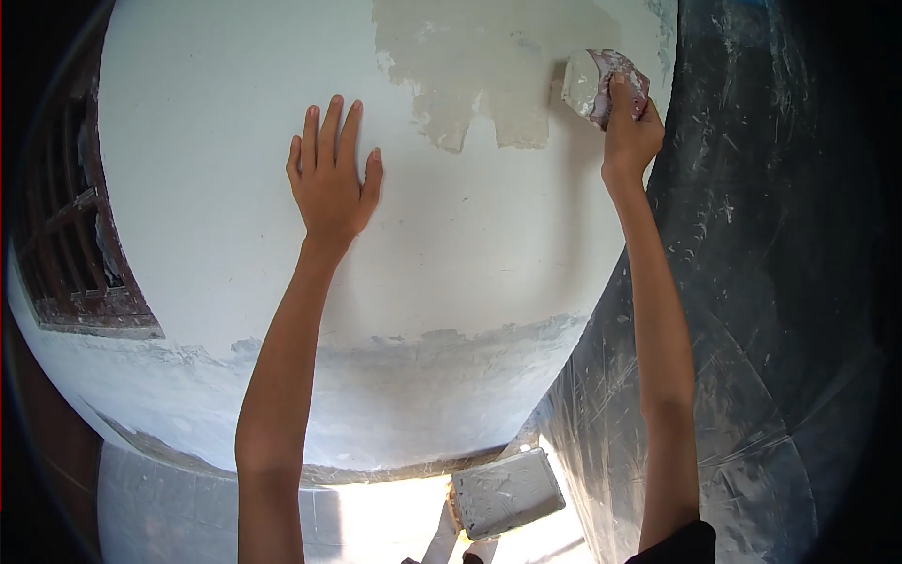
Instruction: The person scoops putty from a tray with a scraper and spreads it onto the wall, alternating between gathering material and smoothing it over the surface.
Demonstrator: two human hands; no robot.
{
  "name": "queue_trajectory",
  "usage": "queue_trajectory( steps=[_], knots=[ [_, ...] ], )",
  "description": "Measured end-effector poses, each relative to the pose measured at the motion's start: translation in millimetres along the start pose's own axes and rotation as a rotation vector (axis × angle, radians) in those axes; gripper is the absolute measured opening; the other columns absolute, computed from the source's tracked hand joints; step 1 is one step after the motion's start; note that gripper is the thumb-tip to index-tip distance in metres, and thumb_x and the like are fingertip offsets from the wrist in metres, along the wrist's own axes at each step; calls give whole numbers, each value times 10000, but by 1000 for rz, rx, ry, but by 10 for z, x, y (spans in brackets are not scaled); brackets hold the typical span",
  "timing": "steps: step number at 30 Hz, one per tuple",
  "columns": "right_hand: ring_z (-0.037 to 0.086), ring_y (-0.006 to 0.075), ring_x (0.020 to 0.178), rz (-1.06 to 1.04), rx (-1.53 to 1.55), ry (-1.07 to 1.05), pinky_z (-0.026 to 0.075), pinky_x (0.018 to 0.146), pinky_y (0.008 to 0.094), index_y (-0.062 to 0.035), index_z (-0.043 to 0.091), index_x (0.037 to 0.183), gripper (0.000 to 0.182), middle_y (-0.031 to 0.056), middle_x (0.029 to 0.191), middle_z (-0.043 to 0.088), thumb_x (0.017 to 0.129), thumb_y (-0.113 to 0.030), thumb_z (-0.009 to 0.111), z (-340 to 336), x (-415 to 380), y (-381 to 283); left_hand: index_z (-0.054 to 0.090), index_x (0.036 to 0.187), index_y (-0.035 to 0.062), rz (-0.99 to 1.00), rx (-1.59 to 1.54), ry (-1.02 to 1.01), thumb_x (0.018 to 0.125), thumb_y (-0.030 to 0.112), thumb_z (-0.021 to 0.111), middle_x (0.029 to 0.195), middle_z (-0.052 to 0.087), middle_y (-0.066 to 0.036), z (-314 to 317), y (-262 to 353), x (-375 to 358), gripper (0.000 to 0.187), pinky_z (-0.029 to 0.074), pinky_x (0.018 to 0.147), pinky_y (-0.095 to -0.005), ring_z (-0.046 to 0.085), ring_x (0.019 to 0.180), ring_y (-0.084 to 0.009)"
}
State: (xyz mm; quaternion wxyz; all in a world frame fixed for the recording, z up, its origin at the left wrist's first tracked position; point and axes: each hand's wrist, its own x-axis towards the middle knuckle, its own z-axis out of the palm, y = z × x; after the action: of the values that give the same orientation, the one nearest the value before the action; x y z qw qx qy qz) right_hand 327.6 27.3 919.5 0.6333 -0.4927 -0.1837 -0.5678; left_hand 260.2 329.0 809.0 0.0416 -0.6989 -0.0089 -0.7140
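My left hand (334, 174) lies flat against the white wall (451, 244), fingers spread, holding nothing. My right hand (631, 136) grips a broad putty knife (606, 86) near the wall's right edge, with the thumb along its putty-smeared, reddish handle. The wide blade carries pale putty and faces left, at or close to the wall; exact contact cannot be made out. To the left of the blade spreads a patch of greyish wet putty (470, 70) with a ragged lower edge.
A tray (455, 500) of grey putty is at the bottom, near a person's feet. Splattered plastic sheeting (742, 282) hangs along the right side. A dark barred window (80, 226) is on the left. The wall's lower band (413, 385) is rough and greyish.
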Motion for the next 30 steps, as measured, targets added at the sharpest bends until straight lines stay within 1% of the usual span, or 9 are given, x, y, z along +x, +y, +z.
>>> queue_trajectory(
  steps=[8, 10, 12, 14, 15, 20, 22, 28, 30],
  knots=[
    [534, 80, 714, 153, 113, -304, 456, 671, 261, -15, 677, 916, 360, 7, 778, 628, 932, -374, 694, -189, -852, -126, 435, 1496, 189, 53, -82, -96, 1000, 345, 522, 1552, 397, -50, -289, -22, -316, 527, 271, 1146, -489, 313, 1464, -297],
    [529, 34, 764, 257, 188, -370, 440, 714, 209, -25, 685, 946, 305, -29, 882, 636, 929, -326, 730, -315, -968, 2, 432, 1497, 183, 64, -119, -72, 1001, 360, 530, 1546, 402, -63, -396, 40, -568, 536, 299, 1129, -488, 328, 1456, -320],
    [517, 25, 740, 257, 196, -412, 428, 690, 206, -46, 675, 953, 293, -48, 876, 629, 946, -337, 709, -485, -1187, 23, 435, 1492, 172, 54, -134, -118, 1003, 362, 531, 1531, 422, -84, -501, 95, -797, 533, 315, 1120, -496, 339, 1448, -339],
    [528, 86, 598, 291, 73, -515, 424, 532, 272, -68, 663, 962, 173, -23, 687, 571, 1010, -226, 610, -681, -1368, 63, 439, 1486, 160, 35, -149, -169, 1005, 363, 531, 1515, 442, -105, -640, 164, -1003, 530, 332, 1111, -504, 351, 1440, -358],
    [447, 9, 630, 319, 103, -513, 359, 516, 213, -106, 669, 909, 237, -89, 731, 519, 1024, -303, 604, -761, -1469, 61, 388, 1509, 138, -20, -148, -282, 1022, 371, 503, 1541, 382, -129, -733, 209, -1095, 552, 290, 1139, -513, 289, 1461, -368],
    [445, 11, 617, 417, 54, -613, 379, 530, 198, -113, 668, 906, 254, -78, 728, 528, 1031, -319, 588, -1337, -1824, 413, 370, 1511, 109, -69, -155, -395, 1045, 400, 452, 1547, 353, -153, -966, 424, -1672, 556, 273, 1150, -529, 279, 1457, -381],
    [559, 78, 637, 473, 107, -702, 458, 573, 245, -60, 680, 944, 250, -1, 743, 629, 1018, -285, 600, -1623, -1981, 680, 379, 1504, 103, -82, -122, -443, 1049, 412, 437, 1535, 367, -163, -1063, 564, -1956, 553, 286, 1139, -534, 297, 1447, -386],
    [510, 20, 750, 683, 30, -921, 431, 681, 222, -52, 663, 1034, 332, -53, 880, 622, 988, -381, 646, -2678, -2732, 1142, 377, 1506, 101, -254, -133, -707, 1027, 389, 482, 1544, 352, -172, -1448, 1192, -2986, 569, 264, 1151, -540, 279, 1456, -394],
    [555, 82, 685, 717, -48, -960, 464, 646, 274, -52, 661, 940, 303, -22, 762, 622, 987, -349, 629, -3071, -3001, 1308, 447, 1472, 134, -226, -183, -630, 1008, 344, 546, 1470, 490, -148, -1510, 1356, -3457, 519, 362, 1094, -526, 381, 1418, -389]
  ],
)
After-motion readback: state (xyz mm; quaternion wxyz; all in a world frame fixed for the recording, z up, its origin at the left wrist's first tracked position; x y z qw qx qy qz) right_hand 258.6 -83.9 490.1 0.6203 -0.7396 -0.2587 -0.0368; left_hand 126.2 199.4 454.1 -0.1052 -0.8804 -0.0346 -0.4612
